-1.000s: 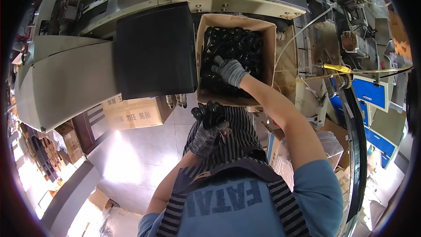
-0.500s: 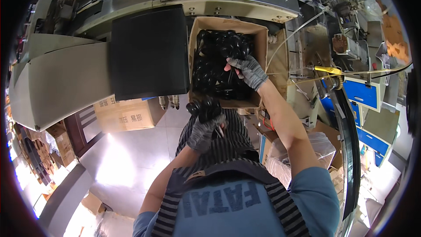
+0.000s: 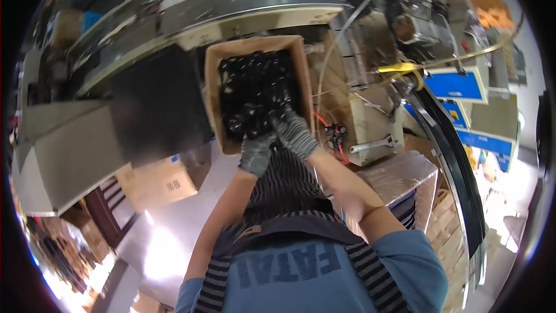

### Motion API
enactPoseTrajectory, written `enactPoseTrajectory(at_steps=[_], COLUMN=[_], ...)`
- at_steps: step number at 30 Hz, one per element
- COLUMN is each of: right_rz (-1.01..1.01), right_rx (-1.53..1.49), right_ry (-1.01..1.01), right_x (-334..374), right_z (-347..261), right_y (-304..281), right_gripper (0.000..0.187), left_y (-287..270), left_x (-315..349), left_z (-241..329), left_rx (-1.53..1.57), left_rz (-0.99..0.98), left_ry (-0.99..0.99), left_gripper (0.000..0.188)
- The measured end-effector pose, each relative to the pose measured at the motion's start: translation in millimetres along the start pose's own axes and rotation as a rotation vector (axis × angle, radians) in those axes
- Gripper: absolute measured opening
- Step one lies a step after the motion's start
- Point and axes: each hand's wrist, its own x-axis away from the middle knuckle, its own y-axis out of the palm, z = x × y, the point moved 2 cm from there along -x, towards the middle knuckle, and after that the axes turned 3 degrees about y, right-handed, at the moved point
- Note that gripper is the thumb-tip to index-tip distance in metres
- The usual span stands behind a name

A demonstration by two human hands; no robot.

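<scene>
An open cardboard box [image 3: 308, 90] holds a heap of glossy black round parts [image 3: 255, 69], whose exact kind I cannot make out. My left hand [image 3: 256, 155], in a grey knitted glove, reaches over the near edge of the box, its fingers closed on a clump of these parts. Close beside it, my right hand [image 3: 296, 134] wears a striped grey glove and bends its fingers against the same clump. Motion blur and the dark parts partly hide the fingertips of both hands.
A black block-shaped cover [image 3: 159, 104] stands left of the box, beside a beige housing [image 3: 72, 156]. Behind runs a metal rail [image 3: 255, 3]. To the right are a yellow tool [image 3: 398, 68], a wrench [image 3: 370, 144] and a plastic-wrapped box [image 3: 399, 171]. A closed carton [image 3: 156, 185] sits lower left.
My left hand has gone from in front of the box up to its near edge with the black parts. My right hand has come down and left toward it. The whole view has shifted and turned.
</scene>
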Motion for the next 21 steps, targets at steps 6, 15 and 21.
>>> enactPoseTrajectory(at_steps=[6, 15, 21], right_rz=[-0.094, 0.245, 1.314], right_rx=[-0.035, -0.956, -0.229], right_ry=[-0.437, -0.023, 0.002], right_x=[-18, -49, -57], right_z=[73, 142, 189], right_y=[22, -104, -280], right_gripper=[0.045, 0.028, 0.022], left_y=[4, -30, -65], left_x=[-21, -108, -71], left_z=[-1, 80, 107], left_rx=[0.243, 1.398, 0.844], left_rz=[-0.169, -0.05, -0.288], left_ry=[-0.08, -0.396, -0.462], left_gripper=[0.054, 0.042, 0.026])
